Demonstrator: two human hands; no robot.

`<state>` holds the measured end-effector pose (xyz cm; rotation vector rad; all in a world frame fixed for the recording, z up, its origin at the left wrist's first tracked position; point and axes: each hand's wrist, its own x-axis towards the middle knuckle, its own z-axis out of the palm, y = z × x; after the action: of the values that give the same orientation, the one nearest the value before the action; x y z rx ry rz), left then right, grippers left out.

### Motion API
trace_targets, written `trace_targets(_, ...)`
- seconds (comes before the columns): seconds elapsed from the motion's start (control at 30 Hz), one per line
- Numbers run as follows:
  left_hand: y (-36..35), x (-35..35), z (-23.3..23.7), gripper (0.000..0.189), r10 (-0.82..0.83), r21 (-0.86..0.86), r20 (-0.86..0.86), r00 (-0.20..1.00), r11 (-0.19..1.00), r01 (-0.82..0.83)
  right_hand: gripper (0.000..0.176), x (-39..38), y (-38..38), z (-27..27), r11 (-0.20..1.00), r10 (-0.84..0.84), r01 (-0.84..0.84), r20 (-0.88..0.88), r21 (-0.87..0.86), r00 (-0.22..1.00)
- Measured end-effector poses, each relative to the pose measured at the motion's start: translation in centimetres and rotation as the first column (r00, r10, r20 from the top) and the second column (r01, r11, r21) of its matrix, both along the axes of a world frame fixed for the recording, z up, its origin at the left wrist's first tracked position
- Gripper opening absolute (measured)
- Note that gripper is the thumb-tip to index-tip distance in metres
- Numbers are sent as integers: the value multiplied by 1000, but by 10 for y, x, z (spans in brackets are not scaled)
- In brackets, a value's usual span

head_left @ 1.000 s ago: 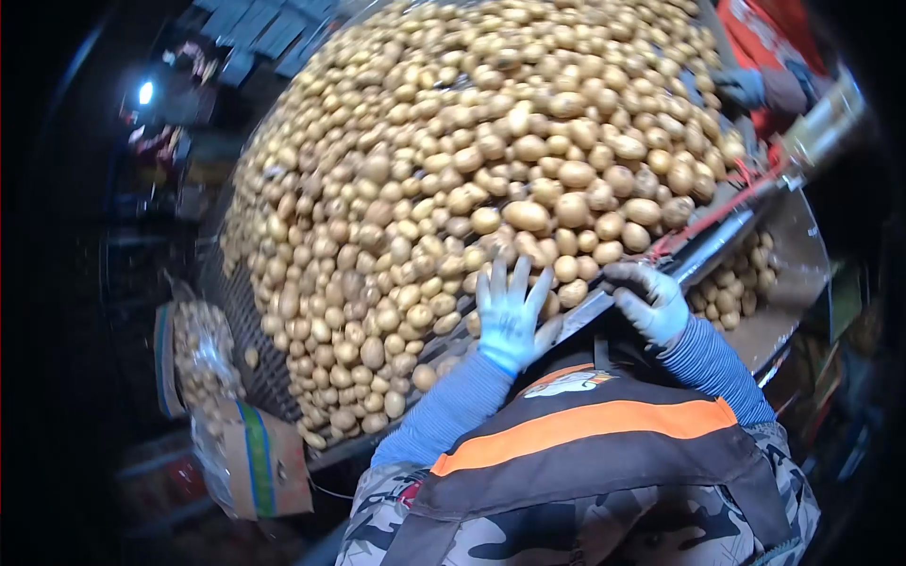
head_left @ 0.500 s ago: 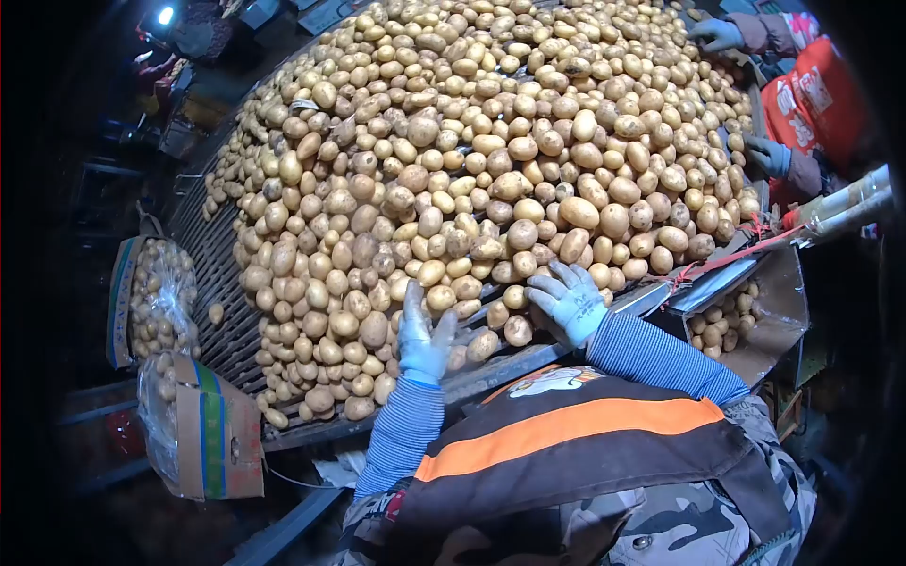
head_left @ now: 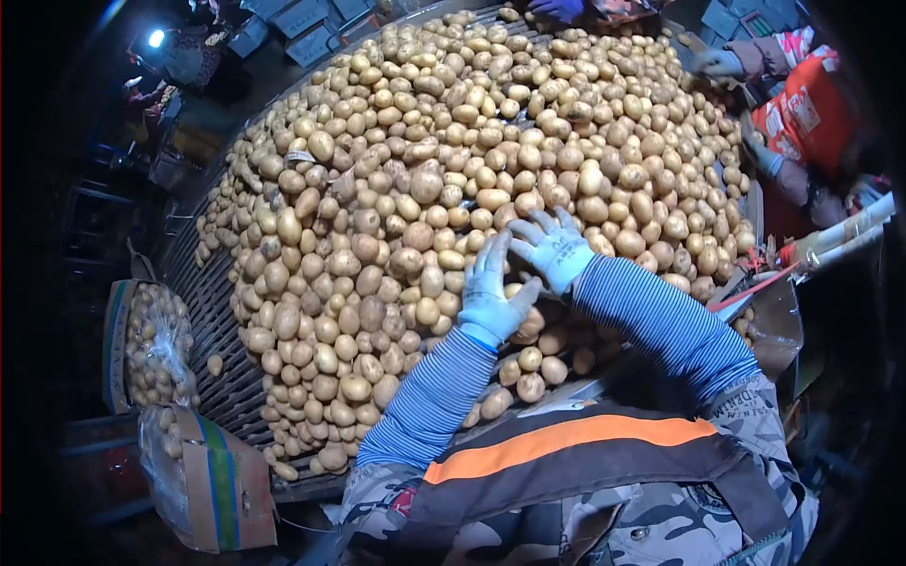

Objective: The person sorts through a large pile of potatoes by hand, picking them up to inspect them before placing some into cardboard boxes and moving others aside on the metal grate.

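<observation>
A broad heap of potatoes (head_left: 396, 208) covers a slatted metal table (head_left: 203, 311). Both my hands wear pale blue gloves and reach onto the heap's middle, close beside each other. My left hand (head_left: 495, 297) rests on potatoes with its thumb spread away from the fingers. Just up and to the right, my right hand (head_left: 555, 250) lies palm down over potatoes, fingers spread. Neither hand is closed round a potato. Below them, a few potatoes lie near the table's front edge.
Boxes lined with clear plastic hold potatoes at the left (head_left: 156, 349) and lower left (head_left: 222, 481). Another carton (head_left: 779, 330) stands at the right. A co-worker in a red apron (head_left: 812, 113) works at the right, another's purple-gloved hand (head_left: 559, 9) at the top.
Both my hands have moved up and inward over the heap and come closer together. A purple-gloved hand has appeared at the top. The view has shifted slightly.
</observation>
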<state>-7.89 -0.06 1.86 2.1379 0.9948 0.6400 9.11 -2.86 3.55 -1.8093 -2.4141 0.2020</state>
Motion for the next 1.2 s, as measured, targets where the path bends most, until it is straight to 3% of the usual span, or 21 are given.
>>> trace_targets(0.07, 11, -2, 3, 80, -28, -187, 153, 988, 981, 57, 58, 7, 12, 1, 997, 69, -70, 39, 20, 997)
trace_targets(0.1, 20, -12, -2, 80, -53, -84, 60, 997, 995, 58, 53, 12, 14, 8, 997, 80, -80, 5, 2, 997)
trace_targets(0.13, 28, -22, 12, 73, 64, 264, -348, 935, 964, 32, 50, 20, 21, -5, 988, 102, -110, 84, 104, 991)
trace_targets(0.17, 41, -32, 13, 71, 202, 427, -532, 822, 903, 54, 47, 33, 33, -28, 968, 116, -149, 163, 203, 980)
trace_targets(0.2, 57, -39, 21, 71, 264, 454, -588, 764, 890, 41, 44, 43, 45, -41, 936, 120, -190, 238, 296, 964)
trace_targets(0.23, 70, -43, 22, 71, 354, 471, -702, 618, 882, 30, 34, 49, 53, -10, 971, 105, -157, 269, 180, 957)
trace_targets(0.27, 87, -49, 18, 72, 347, 460, -698, 627, 888, 20, 31, 57, 61, -8, 977, 147, -169, 166, 127, 975)
trace_targets(0.37, 118, -31, 27, 67, 261, 348, -790, 554, 936, 54, 36, 59, 103, 1, 975, 63, -115, 262, 192, 963)
trace_targets(0.43, 128, -19, 19, 67, 267, 355, -753, 601, 934, 31, 42, 79, 145, 27, 992, -125, 106, 395, 70, 910)
trace_targets(0.53, 145, -14, 6, 65, 304, 381, -625, 719, 923, -59, 51, 123, 155, 26, 963, -222, 156, 319, 220, 921)
trace_targets(0.6, 155, -6, 4, 65, 285, 317, -483, 828, 938, -139, 54, 118, 148, 32, 965, -258, 237, 242, 111, 935)
trace_targets(0.63, 160, 0, 9, 64, 225, 284, -331, 916, 950, -130, 57, 104, 149, 23, 975, -127, 68, 279, 211, 952)
trace_targets(0.67, 158, 6, 14, 61, 154, 143, -328, 932, 983, -112, 57, 89, 136, 14, 986, -2, -37, 233, 163, 972)
trace_targets(0.7, 153, 11, 8, 59, 79, -27, -214, 974, 996, -86, 57, 82, 122, 7, 971, 185, -182, -4, 153, 983)
trace_targets(0.73, 147, 15, 4, 57, 23, -182, -82, 996, 983, -37, 56, 64, 104, 10, 965, 259, -260, -19, -24, 966)
trace_targets(0.8, 108, 18, 12, 57, -25, 3, -202, 979, 1000, 26, 40, 62, 82, -23, 930, 294, -318, 144, 186, 945)
trace_targets(0.93, 57, 11, 26, 55, -195, 144, -289, 937, 959, 244, 29, 80, 105, -8, 984, 158, -173, 224, 51, 962)
trace_targets(0.97, 45, 16, 31, 55, -243, 54, -301, 922, 961, 271, 30, 79, 120, -15, 989, 117, -135, 255, 56, 960)
trace_targets(1.07, 19, 20, 30, 66, -205, 168, -454, 867, 936, 310, 37, 83, 171, 3, 998, -11, 30, 358, -49, 934)
trace_targets(1.17, 9, 21, 31, 68, -252, 132, -472, 845, 927, 351, 45, 123, 214, 9, 890, -443, 358, 350, 282, 825)
trace_targets(1.2, 13, 23, 32, 68, -262, 134, -477, 839, 922, 364, 48, 121, 222, 18, 869, -458, 385, 213, 311, 863)
